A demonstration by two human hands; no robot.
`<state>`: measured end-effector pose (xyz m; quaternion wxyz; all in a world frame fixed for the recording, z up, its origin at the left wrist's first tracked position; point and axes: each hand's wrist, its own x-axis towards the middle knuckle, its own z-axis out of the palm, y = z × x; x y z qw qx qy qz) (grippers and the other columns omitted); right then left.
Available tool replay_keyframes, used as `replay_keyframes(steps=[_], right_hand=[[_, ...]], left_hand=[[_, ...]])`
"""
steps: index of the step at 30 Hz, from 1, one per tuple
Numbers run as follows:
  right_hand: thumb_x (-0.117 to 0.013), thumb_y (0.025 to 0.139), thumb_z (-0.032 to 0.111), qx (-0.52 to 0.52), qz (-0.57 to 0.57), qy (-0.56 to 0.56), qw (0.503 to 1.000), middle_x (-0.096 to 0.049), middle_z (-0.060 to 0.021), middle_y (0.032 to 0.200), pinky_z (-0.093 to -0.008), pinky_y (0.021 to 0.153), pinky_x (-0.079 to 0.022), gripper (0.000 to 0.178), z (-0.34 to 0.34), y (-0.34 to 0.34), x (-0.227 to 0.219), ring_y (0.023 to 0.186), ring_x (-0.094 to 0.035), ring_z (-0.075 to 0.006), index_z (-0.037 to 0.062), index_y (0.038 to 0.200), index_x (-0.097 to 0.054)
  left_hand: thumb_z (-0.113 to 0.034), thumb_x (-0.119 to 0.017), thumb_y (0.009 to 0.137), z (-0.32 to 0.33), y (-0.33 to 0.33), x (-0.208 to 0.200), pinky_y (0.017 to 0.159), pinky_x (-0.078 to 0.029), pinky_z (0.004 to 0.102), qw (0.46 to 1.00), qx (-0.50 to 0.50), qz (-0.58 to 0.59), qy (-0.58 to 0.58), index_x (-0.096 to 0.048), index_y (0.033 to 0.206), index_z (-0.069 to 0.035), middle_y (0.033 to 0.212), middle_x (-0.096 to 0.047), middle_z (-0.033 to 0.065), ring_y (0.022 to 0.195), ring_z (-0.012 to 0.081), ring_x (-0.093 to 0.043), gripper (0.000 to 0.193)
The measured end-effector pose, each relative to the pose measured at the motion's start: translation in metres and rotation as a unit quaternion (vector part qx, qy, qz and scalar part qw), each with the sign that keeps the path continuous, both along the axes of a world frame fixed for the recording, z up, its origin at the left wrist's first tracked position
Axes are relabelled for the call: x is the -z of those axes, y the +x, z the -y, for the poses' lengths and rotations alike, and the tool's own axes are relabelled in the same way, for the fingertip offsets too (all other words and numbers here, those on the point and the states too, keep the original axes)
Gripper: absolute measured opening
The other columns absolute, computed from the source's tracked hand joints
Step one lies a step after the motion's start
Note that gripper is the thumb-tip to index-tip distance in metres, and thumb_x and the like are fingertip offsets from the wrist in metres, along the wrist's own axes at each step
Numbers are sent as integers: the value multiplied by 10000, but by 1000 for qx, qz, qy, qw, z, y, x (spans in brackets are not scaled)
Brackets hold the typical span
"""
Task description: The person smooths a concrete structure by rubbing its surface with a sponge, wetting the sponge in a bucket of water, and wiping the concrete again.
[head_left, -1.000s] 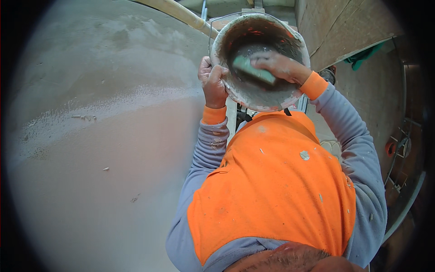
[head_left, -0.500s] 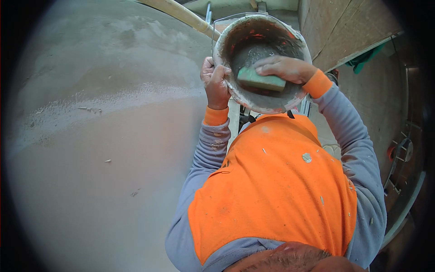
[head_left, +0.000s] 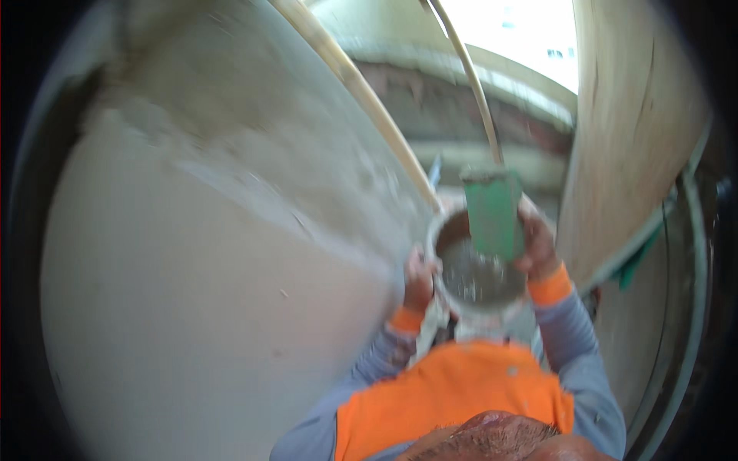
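Observation:
My left hand (head_left: pixel 419 280) is closed on the left side of the rim of a round, mortar-smeared bucket (head_left: pixel 461 302), in front of my orange vest. Wet grey material (head_left: pixel 470 276) shows inside it. Over the bucket's right side, my right hand (head_left: pixel 540 244) grips a green rectangular sponge block (head_left: pixel 492 219) by its right edge. The block stands upright with its broad face toward me and has grey residue along its top. Motion blur hides fine detail of the fingers.
To the left spreads a large plastered surface (head_left: pixel 192 307) with a darker wet patch (head_left: pixel 223 84) higher up. A wooden pole (head_left: pixel 361 92) slants down toward the bucket, and a thinner pole (head_left: pixel 470 69) stands beyond. On the right are a wooden board (head_left: pixel 638 131) and green cloth (head_left: pixel 636 265).
The green sponge block has come up out of the bucket and turned upright in my right hand. My view has tilted up and swung, showing a bright opening ahead. My left hand still holds the rim.

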<state>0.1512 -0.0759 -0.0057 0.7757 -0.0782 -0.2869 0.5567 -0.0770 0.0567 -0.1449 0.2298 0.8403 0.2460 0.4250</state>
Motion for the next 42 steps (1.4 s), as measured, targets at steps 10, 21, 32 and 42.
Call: replay_keyframes(steps=[10, 21, 32, 42], right_hand=[[-743, 746, 5, 723, 292, 324, 535, -422, -177, 1266, -382, 906, -509, 854, -76, -5, -211, 1154, -514, -268, 6, 1396, -188], [-720, 809, 85, 713, 19, 347, 609, -469, -162, 1108, -289, 700, -510, 724, -135, -67, -326, 910, -571, -190, -69, 1331, -244], [-674, 868, 155, 577, -55, 384, 718, -504, -127, 1072, -235, 657, -510, 582, -118, -75, -312, 874, -597, -142, -50, 1293, -333], [-598, 912, 222, 437, 115, 341, 825, -569, -118, 994, -300, 737, -528, 614, -122, -112, -285, 871, -586, -128, -54, 1345, -262]], left_hand=[[-26, -576, 772, 18, 13, -43, 612, -395, 208, 841, 99, 243, -474, -499, 814, -77, 724, -492, -12, 660, 69, -461, 102], [-38, -578, 793, 14, 12, -54, 623, -400, 200, 845, 99, 224, -475, -496, 844, -82, 749, -502, -24, 671, 57, -470, 106], [-44, -572, 784, 16, 6, -41, 618, -385, 194, 837, 100, 225, -488, -503, 844, -79, 741, -492, -34, 665, 50, -457, 98], [-39, -569, 767, 23, 3, -54, 611, -376, 199, 852, 87, 199, -476, -500, 836, -74, 737, -466, -32, 659, 58, -438, 104]])
